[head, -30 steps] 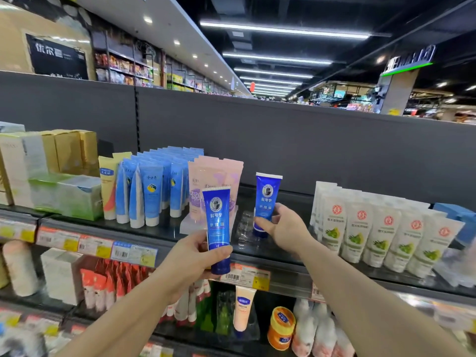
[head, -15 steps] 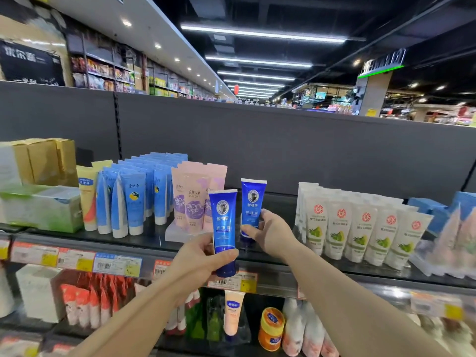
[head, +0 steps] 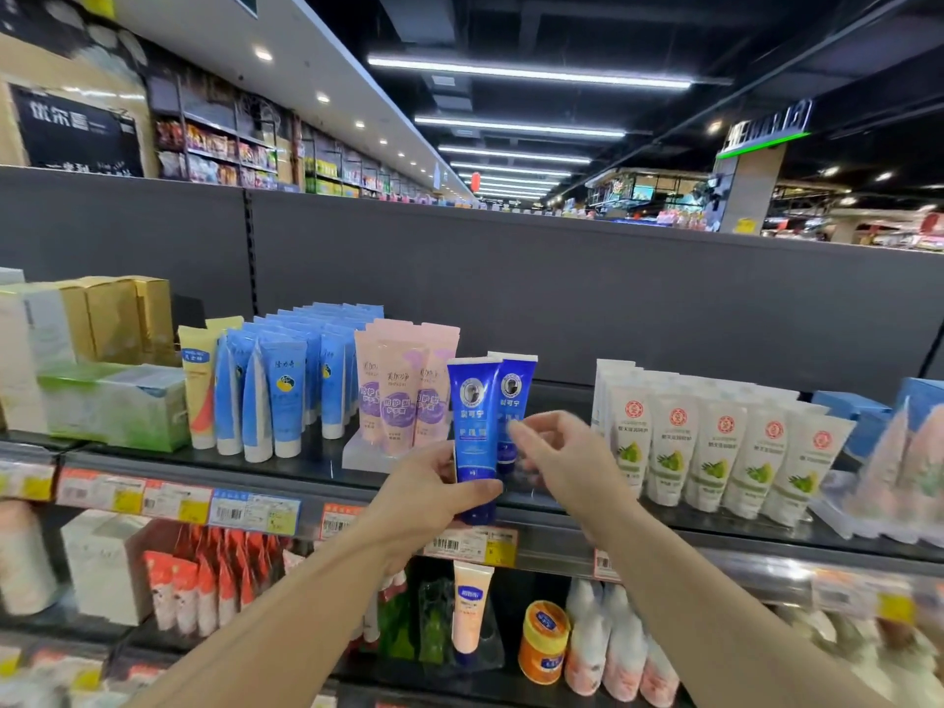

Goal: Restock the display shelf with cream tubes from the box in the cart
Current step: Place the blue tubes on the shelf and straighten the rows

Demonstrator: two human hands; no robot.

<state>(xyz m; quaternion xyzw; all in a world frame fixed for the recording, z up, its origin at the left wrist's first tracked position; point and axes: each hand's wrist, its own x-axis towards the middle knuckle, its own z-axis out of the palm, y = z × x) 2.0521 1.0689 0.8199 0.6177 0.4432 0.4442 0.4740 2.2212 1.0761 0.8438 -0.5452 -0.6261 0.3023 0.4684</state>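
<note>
Tubes and boxes along the top shelf, with two hands before its front edge.

On the shelf (head: 286, 465) a standing tube (head: 516, 396) sat between the pack of tubes on a stand (head: 403, 396) to its left and rows of tubes (head: 715, 442) to its right. Further left came more tubes (head: 286, 380), then cartons (head: 102, 360). The left hand (head: 434, 495) held a second tube (head: 472, 431) upright just before the standing one; the right hand (head: 567, 452) hung just right of both. Price labels (head: 179, 503) lined the shelf edge, and a lower shelf (head: 459, 671) of goods lay beneath.
</note>
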